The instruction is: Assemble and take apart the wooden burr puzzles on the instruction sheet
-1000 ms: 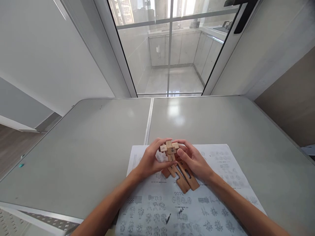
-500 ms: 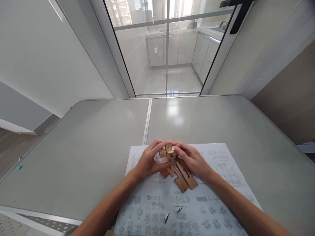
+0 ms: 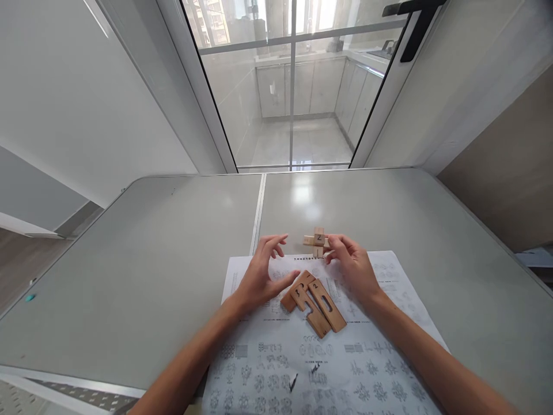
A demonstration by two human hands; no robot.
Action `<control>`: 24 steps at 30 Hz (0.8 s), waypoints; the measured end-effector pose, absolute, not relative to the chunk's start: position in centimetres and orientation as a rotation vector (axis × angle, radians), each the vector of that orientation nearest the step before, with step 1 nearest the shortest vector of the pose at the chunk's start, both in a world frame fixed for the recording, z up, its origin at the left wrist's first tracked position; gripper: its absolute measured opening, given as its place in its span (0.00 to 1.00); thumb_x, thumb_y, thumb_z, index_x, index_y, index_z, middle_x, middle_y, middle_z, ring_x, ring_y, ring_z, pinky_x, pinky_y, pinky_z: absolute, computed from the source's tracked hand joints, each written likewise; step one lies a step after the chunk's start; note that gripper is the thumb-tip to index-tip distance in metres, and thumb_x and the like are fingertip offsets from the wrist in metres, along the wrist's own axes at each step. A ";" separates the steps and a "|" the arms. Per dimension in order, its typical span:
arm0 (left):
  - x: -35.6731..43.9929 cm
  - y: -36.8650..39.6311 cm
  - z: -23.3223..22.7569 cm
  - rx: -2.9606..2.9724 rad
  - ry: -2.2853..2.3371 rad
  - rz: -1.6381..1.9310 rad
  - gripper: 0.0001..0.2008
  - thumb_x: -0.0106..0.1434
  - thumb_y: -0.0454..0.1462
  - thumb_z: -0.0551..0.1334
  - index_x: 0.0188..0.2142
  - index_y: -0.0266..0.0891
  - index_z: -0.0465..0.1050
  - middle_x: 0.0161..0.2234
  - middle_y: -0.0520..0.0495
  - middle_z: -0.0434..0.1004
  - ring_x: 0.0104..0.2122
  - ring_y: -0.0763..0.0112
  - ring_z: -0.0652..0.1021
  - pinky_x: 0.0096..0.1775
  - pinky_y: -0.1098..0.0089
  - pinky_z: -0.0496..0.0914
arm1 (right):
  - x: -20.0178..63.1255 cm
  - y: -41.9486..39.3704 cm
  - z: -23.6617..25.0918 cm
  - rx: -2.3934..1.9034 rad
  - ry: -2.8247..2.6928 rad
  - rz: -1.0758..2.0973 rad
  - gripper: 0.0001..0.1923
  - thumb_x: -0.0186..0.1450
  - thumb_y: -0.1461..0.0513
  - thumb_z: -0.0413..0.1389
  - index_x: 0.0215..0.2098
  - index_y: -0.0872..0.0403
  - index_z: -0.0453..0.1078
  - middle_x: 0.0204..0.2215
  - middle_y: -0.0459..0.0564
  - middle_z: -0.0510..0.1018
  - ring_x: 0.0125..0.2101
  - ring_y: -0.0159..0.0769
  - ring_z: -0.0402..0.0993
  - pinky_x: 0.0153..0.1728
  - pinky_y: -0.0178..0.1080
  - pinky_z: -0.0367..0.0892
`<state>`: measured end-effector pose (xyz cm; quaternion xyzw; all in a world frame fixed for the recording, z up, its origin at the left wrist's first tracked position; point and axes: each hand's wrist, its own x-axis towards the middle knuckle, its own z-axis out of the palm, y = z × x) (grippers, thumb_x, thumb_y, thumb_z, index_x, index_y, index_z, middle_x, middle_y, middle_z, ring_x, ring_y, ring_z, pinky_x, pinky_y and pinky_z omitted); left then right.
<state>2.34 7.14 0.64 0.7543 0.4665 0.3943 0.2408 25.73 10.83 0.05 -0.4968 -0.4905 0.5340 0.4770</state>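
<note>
Pinching the cross-shaped wooden puzzle [image 3: 318, 237] at its right end, the right hand [image 3: 353, 265] has its fingers clamped there, while the left hand [image 3: 261, 274] spreads its fingers apart, thumb tip near flat wooden pieces [image 3: 318, 321] lying on a printed sheet [image 3: 389, 328].

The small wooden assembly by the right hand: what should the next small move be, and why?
Probably settle the small wooden assembly on the grey table, then ease the right hand off: its fingers hold one side at the paper sheet's far edge, while the open left hand is clear of it. Whether it already rests there, I cannot tell.
</note>
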 end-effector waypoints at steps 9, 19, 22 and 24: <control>2.3 6.8 1.8 2.184 1.071 0.767 0.23 0.68 0.47 0.71 0.58 0.43 0.73 0.56 0.39 0.76 0.58 0.54 0.76 0.61 0.54 0.71 | 29.1 13.6 -1.1 -1.522 -1.272 0.810 0.23 0.67 0.43 0.59 0.27 0.53 0.75 0.39 0.54 0.86 0.31 0.41 0.77 0.36 0.43 0.68; 2.3 6.9 1.6 2.275 0.954 0.669 0.31 0.59 0.51 0.77 0.57 0.44 0.74 0.56 0.39 0.77 0.55 0.54 0.77 0.60 0.53 0.71 | 29.7 14.1 -1.0 -1.601 -1.344 0.748 0.22 0.66 0.46 0.58 0.24 0.53 0.72 0.29 0.53 0.84 0.27 0.42 0.77 0.33 0.41 0.65; 2.2 6.9 1.4 2.269 0.975 0.638 0.27 0.58 0.52 0.77 0.52 0.43 0.75 0.56 0.38 0.76 0.55 0.53 0.76 0.60 0.53 0.71 | 29.7 14.2 -1.3 -1.570 -1.341 0.740 0.20 0.65 0.46 0.60 0.28 0.52 0.71 0.33 0.53 0.84 0.27 0.41 0.77 0.32 0.41 0.65; 2.2 6.9 1.4 2.260 0.983 0.629 0.25 0.58 0.52 0.78 0.47 0.43 0.76 0.57 0.38 0.76 0.56 0.53 0.76 0.60 0.53 0.70 | 29.7 14.3 -1.6 -1.552 -1.321 0.727 0.18 0.65 0.46 0.61 0.31 0.52 0.71 0.35 0.53 0.84 0.26 0.40 0.76 0.32 0.41 0.66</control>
